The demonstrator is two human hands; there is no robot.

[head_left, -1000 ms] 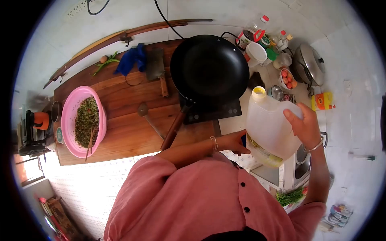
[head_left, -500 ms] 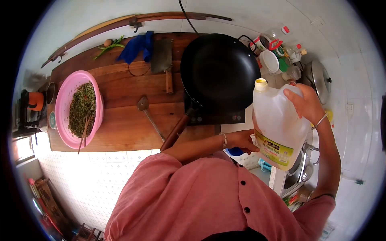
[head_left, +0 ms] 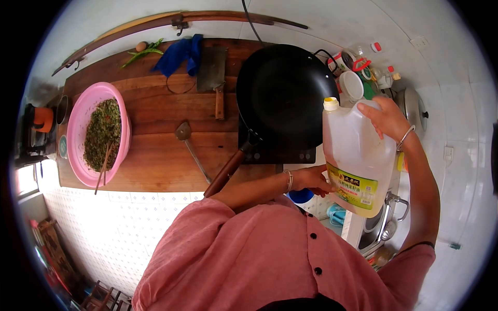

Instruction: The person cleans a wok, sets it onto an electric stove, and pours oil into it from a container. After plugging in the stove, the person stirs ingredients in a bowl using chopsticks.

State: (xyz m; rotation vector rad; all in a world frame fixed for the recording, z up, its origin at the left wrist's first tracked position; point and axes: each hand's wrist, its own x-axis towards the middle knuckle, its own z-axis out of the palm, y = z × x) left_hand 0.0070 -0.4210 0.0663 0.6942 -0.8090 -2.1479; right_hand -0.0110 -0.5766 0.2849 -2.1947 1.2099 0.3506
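A large translucent plastic jug [head_left: 358,150] with a yellow-green label and a yellow neck is held nearly upright, right of the black wok [head_left: 285,93]. My right hand [head_left: 385,118] is wrapped round its handle at the top. At the jug's lower left side, my left hand [head_left: 315,179] touches it with bent fingers; part of their grip lies behind the jug. The wok rests on a black induction cooker [head_left: 280,155], its wooden handle [head_left: 225,172] pointing down to the left. A little pale yellow liquid shows at the jug's bottom.
On the wooden counter [head_left: 155,124] are a pink basin [head_left: 124,140] of chopped greens with chopsticks, a cleaver [head_left: 211,70], a spatula [head_left: 182,131] and a blue cloth [head_left: 179,56]. Bottles and tubs [head_left: 353,85] stand behind the jug. A sink [head_left: 369,236] lies lower right.
The view has shifted, so the counter items sit further up. The jug has turned, bringing its label to face me. Both hands have stayed on it.
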